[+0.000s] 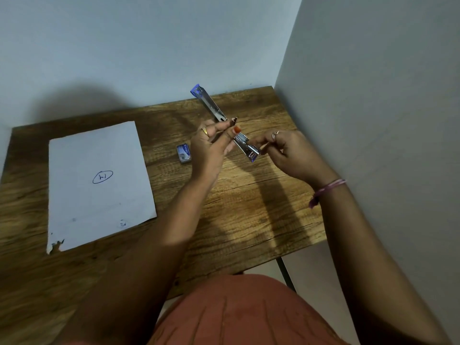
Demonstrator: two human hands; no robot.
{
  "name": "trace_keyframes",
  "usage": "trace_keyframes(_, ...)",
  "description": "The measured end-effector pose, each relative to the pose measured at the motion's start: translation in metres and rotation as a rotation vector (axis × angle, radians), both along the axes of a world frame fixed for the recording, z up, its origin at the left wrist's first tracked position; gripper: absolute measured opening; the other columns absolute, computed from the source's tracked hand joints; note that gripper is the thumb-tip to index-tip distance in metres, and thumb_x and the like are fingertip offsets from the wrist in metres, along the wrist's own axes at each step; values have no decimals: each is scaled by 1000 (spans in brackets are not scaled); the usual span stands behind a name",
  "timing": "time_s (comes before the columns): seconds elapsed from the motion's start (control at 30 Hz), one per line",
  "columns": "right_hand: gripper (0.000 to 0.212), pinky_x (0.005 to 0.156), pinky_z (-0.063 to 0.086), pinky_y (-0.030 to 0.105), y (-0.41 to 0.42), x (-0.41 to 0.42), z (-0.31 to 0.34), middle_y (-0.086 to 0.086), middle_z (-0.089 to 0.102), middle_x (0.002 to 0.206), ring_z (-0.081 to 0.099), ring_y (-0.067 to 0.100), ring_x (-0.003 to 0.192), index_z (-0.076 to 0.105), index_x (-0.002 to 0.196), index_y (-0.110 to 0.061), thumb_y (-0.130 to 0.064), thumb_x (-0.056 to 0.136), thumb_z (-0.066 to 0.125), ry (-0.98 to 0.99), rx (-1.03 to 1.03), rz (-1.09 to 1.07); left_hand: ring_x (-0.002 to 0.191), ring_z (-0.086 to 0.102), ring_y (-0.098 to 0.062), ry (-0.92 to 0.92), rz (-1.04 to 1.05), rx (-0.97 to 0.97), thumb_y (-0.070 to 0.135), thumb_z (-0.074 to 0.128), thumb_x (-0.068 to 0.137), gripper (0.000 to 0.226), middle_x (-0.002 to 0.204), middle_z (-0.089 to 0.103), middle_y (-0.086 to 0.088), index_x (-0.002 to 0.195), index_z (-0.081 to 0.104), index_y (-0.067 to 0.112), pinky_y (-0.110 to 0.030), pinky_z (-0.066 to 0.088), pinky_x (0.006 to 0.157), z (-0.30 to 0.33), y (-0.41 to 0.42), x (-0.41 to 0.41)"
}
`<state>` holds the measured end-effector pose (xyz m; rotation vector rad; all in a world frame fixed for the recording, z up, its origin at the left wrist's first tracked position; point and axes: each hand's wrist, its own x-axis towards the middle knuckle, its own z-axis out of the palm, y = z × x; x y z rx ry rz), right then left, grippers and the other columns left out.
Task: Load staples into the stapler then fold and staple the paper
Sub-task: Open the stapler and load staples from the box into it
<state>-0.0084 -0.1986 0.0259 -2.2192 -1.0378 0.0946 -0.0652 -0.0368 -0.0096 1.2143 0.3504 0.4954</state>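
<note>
Above table (249,207), one opened stapler (224,120), two hands, perhaps staples

Wooden table (249,220) in a corner — pale walls (124,46) behind.

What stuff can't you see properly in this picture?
- Head view: any staples at the right hand are too small to tell.
- The stapler middle is covered by the left hand.
- Print on the staple box is too small.
- The paper scribble near its lower corner is blurred.
</note>
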Motion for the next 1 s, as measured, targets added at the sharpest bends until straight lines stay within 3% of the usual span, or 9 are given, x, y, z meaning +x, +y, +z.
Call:
trace_keyframes(0.17,34,81,52,31,-1,-3,2,-14,67,93,64,7,87,73,96,-17,1,85,47,-13,8,-44,98,66,-33,-21,6,16,2,72,80,25,119,59,-28,80,73,27,-59,49,86,-5,5,-1)
trace_keyframes(0.33,41,84,53,29,-2,-4,4,-9,69,98,68,6,90,69,99,-16,10,86,40,178,143,-114,99,67,-28,-25,6,28,8,74,80,26,116,61,-23,79,74,33,-45,54,82,-6,7,-2)
trace_keyframes(0.5,47,83,52,20,2,-11,5,-10,68,101,69,12,92,72,103,-16,13,84,40,123,112,-72,101,68,-25,-40,6,32,7,73,81,25,122,57,-26,79,74,31,-37,58,78,-4,8,-3)
trace_keyframes(0.57,47,85,53,24,3,-13,3,-9,68,101,69,13,91,73,103,-14,13,83,41,104,113,-80,101,68,-26,-44,14,25,5,73,81,24,121,58,-25,82,72,29,-32,57,75,-4,8,-4)
trace_keyframes(0.67,45,88,54,36,3,-12,-2,1,70,105,68,17,92,73,105,-10,14,84,41,122,136,-88,100,68,-26,-42,22,12,3,71,81,20,121,59,-25,86,70,22,-30,57,72,-3,7,-4)
trace_keyframes(0.77,44,88,54,38,1,-12,-7,7,71,104,68,21,92,73,103,-8,15,84,41,156,170,-92,91,66,-19,-51,34,-31,0,70,81,18,112,61,-17,86,69,18,-33,51,69,-2,8,-4)
trace_keyframes(1.0,51,83,51,23,-7,-12,-11,-1,71,98,66,12,90,70,102,-24,15,85,41,337,283,-74,101,66,-24,-60,19,-38,3,70,83,17,124,55,-29,92,69,17,-31,57,76,-1,7,-5)
